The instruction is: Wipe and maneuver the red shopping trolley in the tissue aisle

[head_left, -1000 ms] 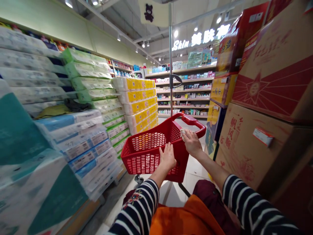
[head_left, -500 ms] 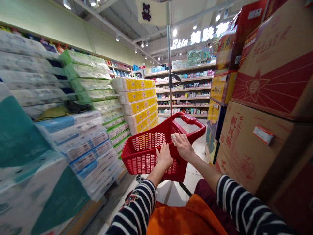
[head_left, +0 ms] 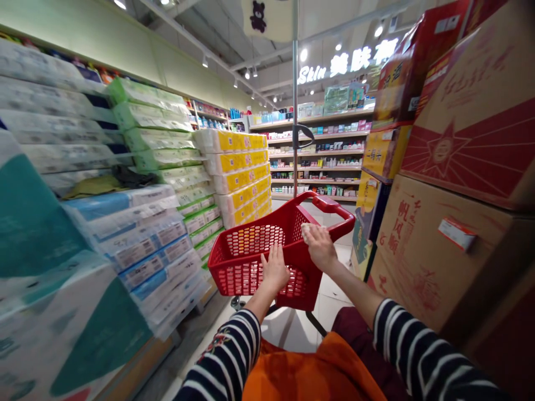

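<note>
A red shopping cart (head_left: 246,274) with a perforated plastic basket stands in front of me. My left hand (head_left: 276,270) lies on the near side of its basket, fingers stretched out and nothing in them. On the solid rim by the handle end, my right hand (head_left: 322,249) presses a crumpled whitish cloth (head_left: 307,230), mostly covered by the fingers. The cart's red handle (head_left: 340,227) curves up just beyond that hand. Inside, the part of the basket that shows has nothing in it.
Packs of tissue with yellow labels (head_left: 242,181) and green packs (head_left: 154,142) are stacked at the left. Large cardboard boxes (head_left: 426,250) rise close on the right. A metal pole (head_left: 295,111) stands behind the cart, before shelves of small goods (head_left: 321,147).
My right hand has slid a little to the right along the rim with the cloth. The left hand has shifted slightly left on the basket side. The view has turned slightly.
</note>
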Motion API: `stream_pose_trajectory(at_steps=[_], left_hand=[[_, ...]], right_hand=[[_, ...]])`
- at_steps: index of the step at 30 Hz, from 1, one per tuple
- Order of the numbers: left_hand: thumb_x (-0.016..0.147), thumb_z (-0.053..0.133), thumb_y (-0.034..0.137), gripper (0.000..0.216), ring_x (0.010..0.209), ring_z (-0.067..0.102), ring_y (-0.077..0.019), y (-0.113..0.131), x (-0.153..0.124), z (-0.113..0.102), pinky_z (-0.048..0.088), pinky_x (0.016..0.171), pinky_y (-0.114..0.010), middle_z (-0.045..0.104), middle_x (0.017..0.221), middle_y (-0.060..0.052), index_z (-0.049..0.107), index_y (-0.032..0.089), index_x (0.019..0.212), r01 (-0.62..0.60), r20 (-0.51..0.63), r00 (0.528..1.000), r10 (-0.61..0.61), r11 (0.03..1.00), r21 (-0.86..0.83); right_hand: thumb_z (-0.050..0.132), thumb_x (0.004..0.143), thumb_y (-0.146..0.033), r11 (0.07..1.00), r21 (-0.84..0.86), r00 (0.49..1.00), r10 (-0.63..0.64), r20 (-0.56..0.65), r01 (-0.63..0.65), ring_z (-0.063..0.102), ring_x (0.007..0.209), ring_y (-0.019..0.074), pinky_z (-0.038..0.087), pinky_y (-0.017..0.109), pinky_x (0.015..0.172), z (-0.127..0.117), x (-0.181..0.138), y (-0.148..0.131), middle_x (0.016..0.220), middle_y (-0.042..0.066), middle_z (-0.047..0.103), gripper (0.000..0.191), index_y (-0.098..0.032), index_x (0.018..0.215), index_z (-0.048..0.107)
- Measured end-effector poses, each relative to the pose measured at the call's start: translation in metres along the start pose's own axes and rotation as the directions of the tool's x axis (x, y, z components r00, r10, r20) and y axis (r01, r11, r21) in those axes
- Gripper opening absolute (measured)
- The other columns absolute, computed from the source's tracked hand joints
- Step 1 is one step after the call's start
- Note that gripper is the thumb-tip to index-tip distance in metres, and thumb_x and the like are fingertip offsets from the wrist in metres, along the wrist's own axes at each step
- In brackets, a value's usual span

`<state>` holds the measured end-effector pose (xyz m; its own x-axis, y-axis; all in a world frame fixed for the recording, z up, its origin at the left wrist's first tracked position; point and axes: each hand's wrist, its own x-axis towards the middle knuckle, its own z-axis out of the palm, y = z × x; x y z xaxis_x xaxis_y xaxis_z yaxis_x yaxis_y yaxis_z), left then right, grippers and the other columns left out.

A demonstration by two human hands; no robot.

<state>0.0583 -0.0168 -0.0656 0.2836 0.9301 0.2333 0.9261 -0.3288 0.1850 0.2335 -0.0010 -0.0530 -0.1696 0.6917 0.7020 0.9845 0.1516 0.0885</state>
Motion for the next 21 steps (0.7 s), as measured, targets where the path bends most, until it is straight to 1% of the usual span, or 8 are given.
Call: stream_pose_trajectory(at_steps=[3, 6, 9, 11, 13, 16, 18, 21], left_hand=[[0.068, 0.04, 0.01, 0.078, 0.14, 0.011, -0.018, 0.007, 0.008, -0.012, 0.013, 0.113, -0.045, 0.016, 0.152, -0.008, 0.019, 0.013, 0.143, -0.139, -0.105, 0.986, 0.133, 0.989, -0.053], [0.069, 0.036, 0.008, 0.075, 0.139, 0.013, -0.0141, 0.015, 0.021, -0.017, 0.015, 0.113, -0.039, 0.018, 0.152, -0.005, 0.021, 0.013, 0.143, -0.239, -0.111, 0.968, 0.225, 0.961, -0.135], [0.078, 0.034, 0.015, 0.066, 0.137, 0.02, -0.0139, 0.021, 0.03, -0.013, 0.02, 0.111, -0.04, 0.023, 0.15, -0.004, 0.02, 0.014, 0.143, -0.224, -0.06, 0.975, 0.216, 0.948, -0.224], [0.085, 0.031, 0.023, 0.057, 0.135, 0.026, -0.015, 0.025, 0.032, -0.01, 0.021, 0.111, -0.042, 0.03, 0.148, -0.004, 0.024, 0.017, 0.142, -0.186, -0.064, 0.982, 0.175, 0.954, -0.235], [0.089, 0.03, 0.032, 0.05, 0.131, 0.033, -0.0167, 0.032, 0.032, -0.008, 0.02, 0.111, -0.043, 0.039, 0.143, -0.005, 0.032, 0.02, 0.138, -0.147, -0.112, 0.986, 0.126, 0.968, -0.205], [0.088, 0.037, 0.04, 0.045, 0.121, 0.043, -0.021, 0.046, 0.036, -0.007, 0.019, 0.11, -0.048, 0.05, 0.132, -0.007, 0.044, 0.021, 0.128, -0.088, -0.21, 0.976, 0.059, 0.987, -0.132], [0.086, 0.043, 0.04, 0.042, 0.121, 0.043, -0.0234, 0.055, 0.041, -0.004, 0.02, 0.109, -0.052, 0.051, 0.13, -0.008, 0.048, 0.022, 0.124, -0.091, -0.257, 0.964, 0.068, 0.993, -0.079], [0.087, 0.042, 0.034, 0.041, 0.132, 0.03, -0.0247, 0.053, 0.045, 0.004, 0.019, 0.108, -0.055, 0.041, 0.14, -0.009, 0.046, 0.023, 0.126, -0.143, -0.268, 0.954, 0.137, 0.99, -0.002]], right_hand=[[0.034, 0.084, -0.01, 0.998, 0.053, 0.998, -0.042, 0.047, 0.04, 0.04, 0.124, 0.0244, 0.024, 0.044, 0.106, 0.012, 0.0, -0.04, 0.134, 0.013, 0.048, 0.049, -0.01, 0.131, 0.045], [0.035, 0.083, -0.012, 0.998, 0.067, 0.996, -0.005, 0.092, -0.001, 0.04, 0.125, 0.0251, 0.022, 0.043, 0.106, 0.011, -0.002, -0.051, 0.135, 0.017, 0.046, 0.05, -0.004, 0.131, 0.044], [0.042, 0.08, -0.021, 0.995, 0.097, 0.994, -0.018, 0.11, 0.007, 0.034, 0.129, 0.0292, 0.017, 0.049, 0.106, -0.001, -0.009, -0.037, 0.138, 0.017, 0.043, 0.055, -0.006, 0.133, 0.042], [0.047, 0.078, -0.028, 0.994, 0.106, 0.994, -0.043, 0.105, 0.032, 0.029, 0.131, 0.0315, 0.013, 0.054, 0.106, -0.011, -0.016, -0.021, 0.141, 0.014, 0.04, 0.058, -0.01, 0.132, 0.044], [0.047, 0.077, -0.031, 0.996, 0.088, 0.995, -0.026, 0.1, 0.018, 0.028, 0.131, 0.0317, 0.01, 0.057, 0.105, -0.02, -0.022, -0.005, 0.142, 0.013, 0.038, 0.057, -0.012, 0.13, 0.046], [0.045, 0.077, -0.029, 0.998, 0.041, 0.995, 0.046, 0.086, -0.05, 0.029, 0.131, 0.0304, 0.012, 0.056, 0.105, -0.026, -0.024, 0.012, 0.142, 0.014, 0.038, 0.055, -0.01, 0.129, 0.046], [0.043, 0.078, -0.025, 0.996, 0.014, 0.993, 0.092, 0.074, -0.093, 0.03, 0.13, 0.0297, 0.013, 0.056, 0.105, -0.025, -0.023, 0.017, 0.14, 0.014, 0.04, 0.054, -0.009, 0.129, 0.046], [0.04, 0.079, -0.02, 0.991, -0.014, 0.989, 0.134, 0.056, -0.134, 0.031, 0.13, 0.0294, 0.012, 0.056, 0.105, -0.022, -0.02, 0.017, 0.138, 0.014, 0.044, 0.051, -0.01, 0.128, 0.049]])
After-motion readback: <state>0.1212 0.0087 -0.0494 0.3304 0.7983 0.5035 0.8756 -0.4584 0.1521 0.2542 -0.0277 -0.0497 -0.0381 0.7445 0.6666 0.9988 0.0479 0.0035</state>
